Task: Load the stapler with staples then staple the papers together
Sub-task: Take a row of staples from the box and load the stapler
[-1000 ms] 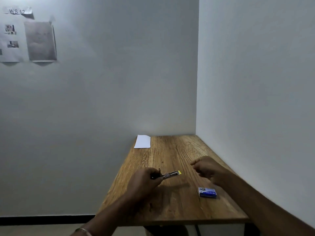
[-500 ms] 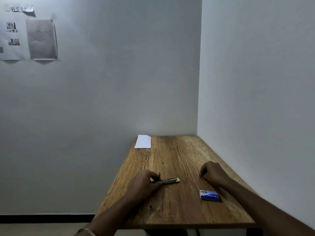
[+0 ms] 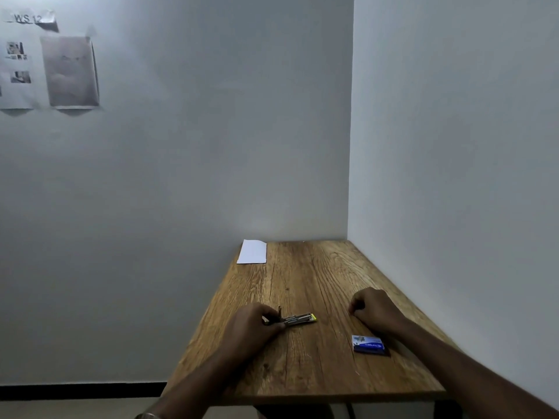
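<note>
Since a second ago the left hand (image 3: 251,326) has lowered the stapler (image 3: 298,319) onto the wooden table (image 3: 302,285) at lower centre and pinches its rear end to steady it, probably for loading, while the right hand (image 3: 373,308) has curled into a fist at lower right; whether it holds staples cannot be told. Just below that fist lies the blue staple box (image 3: 369,344), its print too small to read, the white papers (image 3: 252,251) wait at the table's far left corner, and a wall label (image 3: 28,18) at upper left reads "WS 12".
</note>
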Demonstrator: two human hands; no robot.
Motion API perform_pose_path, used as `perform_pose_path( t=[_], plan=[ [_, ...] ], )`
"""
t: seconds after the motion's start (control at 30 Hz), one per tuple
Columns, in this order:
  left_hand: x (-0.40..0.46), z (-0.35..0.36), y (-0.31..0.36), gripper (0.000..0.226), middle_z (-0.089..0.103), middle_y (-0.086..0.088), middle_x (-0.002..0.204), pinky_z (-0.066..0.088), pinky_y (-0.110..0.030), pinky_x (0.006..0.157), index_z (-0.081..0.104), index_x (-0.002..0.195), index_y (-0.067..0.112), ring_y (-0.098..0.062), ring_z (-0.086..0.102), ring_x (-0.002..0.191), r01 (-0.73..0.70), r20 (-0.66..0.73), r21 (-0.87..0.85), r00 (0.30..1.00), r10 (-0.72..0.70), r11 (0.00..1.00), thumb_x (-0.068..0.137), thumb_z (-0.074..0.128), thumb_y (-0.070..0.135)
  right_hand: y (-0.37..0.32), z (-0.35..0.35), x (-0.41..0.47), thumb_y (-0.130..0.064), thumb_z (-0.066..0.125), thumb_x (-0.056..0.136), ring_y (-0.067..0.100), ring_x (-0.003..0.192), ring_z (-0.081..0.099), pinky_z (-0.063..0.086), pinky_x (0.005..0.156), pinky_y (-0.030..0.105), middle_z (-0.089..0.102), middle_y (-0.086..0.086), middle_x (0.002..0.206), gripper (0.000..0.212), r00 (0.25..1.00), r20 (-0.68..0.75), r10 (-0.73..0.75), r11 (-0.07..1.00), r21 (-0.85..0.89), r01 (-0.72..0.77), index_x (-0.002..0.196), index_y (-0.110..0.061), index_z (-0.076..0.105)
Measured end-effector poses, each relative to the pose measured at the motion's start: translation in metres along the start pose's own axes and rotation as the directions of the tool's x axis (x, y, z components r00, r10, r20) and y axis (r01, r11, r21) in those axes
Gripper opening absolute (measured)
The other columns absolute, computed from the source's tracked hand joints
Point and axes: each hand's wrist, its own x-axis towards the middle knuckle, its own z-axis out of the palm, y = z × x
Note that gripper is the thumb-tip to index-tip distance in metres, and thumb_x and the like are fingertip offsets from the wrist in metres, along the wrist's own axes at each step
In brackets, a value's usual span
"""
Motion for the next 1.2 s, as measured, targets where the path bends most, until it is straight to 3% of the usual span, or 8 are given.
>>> perform_pose_path(
  t=[0.13, 0.3, 0.4, 0.5, 0.7, 0.8, 1.03, 1.2],
  plan=[
    [-0.003, -0.002, 0.002, 0.034, 0.066, 0.018, 0.103, 0.049, -0.017, 0.071, 0.07, 0.107, 0.032, 0.003, 0.057, 0.088, 0.023, -0.045, -0.043, 0.999, -0.025, 0.999, 0.079, 0.074, 0.05, -0.002, -0.01, -0.009, -0.009, 0.07, 0.087, 0.006, 0.09, 0.056, 0.037, 0.065, 0.007, 0.067, -0.003, 0.103, 0.014, 0.994, -0.097, -0.045, 0.999, 0.024, 0.048, 0.098, -0.016, 0.074],
    [-0.007, -0.006, 0.01, 0.015, 0.062, 0.013, 0.09, 0.054, -0.025, 0.067, 0.072, 0.087, 0.027, -0.002, 0.057, 0.08, -0.059, -0.322, -0.037, 0.946, 0.044, 0.998, 0.081, 0.075, 0.039, -0.004, -0.031, -0.035, -0.014, 0.069, 0.09, 0.01, 0.089, 0.066, 0.044, 0.071, 0.011, 0.075, 0.002, 0.102, 0.015, 0.925, -0.378, 0.042, 0.962, 0.264, 0.064, 0.104, -0.013, 0.075],
    [-0.01, -0.006, 0.015, 0.01, 0.063, 0.01, 0.083, 0.056, -0.027, 0.063, 0.071, 0.083, 0.02, -0.005, 0.058, 0.073, -0.137, -0.365, -0.033, 0.924, 0.115, 0.99, 0.081, 0.077, 0.028, 0.003, -0.028, -0.061, -0.027, 0.07, 0.09, 0.002, 0.09, 0.062, 0.044, 0.071, 0.012, 0.072, -0.004, 0.106, 0.02, 0.977, -0.212, -0.021, 0.978, 0.199, 0.065, 0.108, -0.02, 0.072],
    [-0.016, -0.005, 0.022, 0.006, 0.066, 0.012, 0.08, 0.056, -0.024, 0.062, 0.071, 0.085, 0.022, -0.005, 0.06, 0.07, -0.203, -0.325, -0.062, 0.93, 0.173, 0.977, 0.083, 0.075, 0.025, 0.011, -0.017, -0.082, -0.051, 0.072, 0.082, -0.002, 0.096, 0.058, 0.043, 0.071, 0.014, 0.062, -0.018, 0.107, 0.034, 1.0, 0.016, -0.019, 0.991, 0.133, 0.017, 0.111, -0.033, 0.068],
    [-0.026, 0.01, 0.048, 0.007, 0.071, 0.012, 0.081, 0.055, -0.024, 0.071, 0.072, 0.092, 0.029, 0.001, 0.065, 0.076, -0.125, -0.04, -0.298, 0.992, 0.118, 0.946, 0.09, 0.067, 0.032, -0.001, -0.008, -0.084, -0.047, 0.075, 0.081, -0.02, 0.097, 0.051, 0.039, 0.074, 0.006, 0.066, -0.031, 0.094, 0.012, 0.986, 0.038, -0.163, 0.971, 0.183, 0.154, 0.092, -0.043, 0.074],
    [-0.027, 0.019, 0.061, 0.01, 0.074, 0.01, 0.084, 0.057, -0.029, 0.08, 0.073, 0.095, 0.023, 0.003, 0.068, 0.078, -0.053, 0.056, -0.339, 0.996, 0.076, 0.939, 0.091, 0.066, 0.029, -0.015, 0.004, -0.079, -0.044, 0.077, 0.079, -0.014, 0.088, 0.059, 0.043, 0.069, 0.007, 0.069, -0.019, 0.091, 0.021, 0.976, -0.015, -0.216, 0.957, 0.193, 0.215, 0.096, -0.033, 0.077],
    [-0.027, 0.026, 0.067, 0.014, 0.073, 0.012, 0.099, 0.054, -0.023, 0.087, 0.073, 0.102, 0.028, 0.005, 0.065, 0.091, -0.004, 0.051, -0.31, 0.999, 0.02, 0.951, 0.09, 0.067, 0.026, -0.034, 0.021, -0.077, -0.043, 0.076, 0.08, -0.015, 0.091, 0.057, 0.042, 0.072, 0.003, 0.066, -0.023, 0.082, 0.022, 0.938, -0.108, -0.331, 0.916, 0.202, 0.346, 0.098, -0.03, 0.076],
    [-0.028, 0.026, 0.066, 0.014, 0.073, 0.009, 0.101, 0.054, -0.026, 0.088, 0.073, 0.102, 0.028, 0.002, 0.066, 0.093, 0.015, 0.076, -0.301, 0.997, 0.009, 0.954, 0.089, 0.067, 0.026, -0.021, 0.012, -0.078, -0.036, 0.076, 0.082, -0.008, 0.099, 0.062, 0.049, 0.083, 0.008, 0.069, -0.015, 0.111, 0.039, 0.944, -0.023, -0.33, 0.924, 0.194, 0.328, 0.12, -0.026, 0.069]
  ],
)
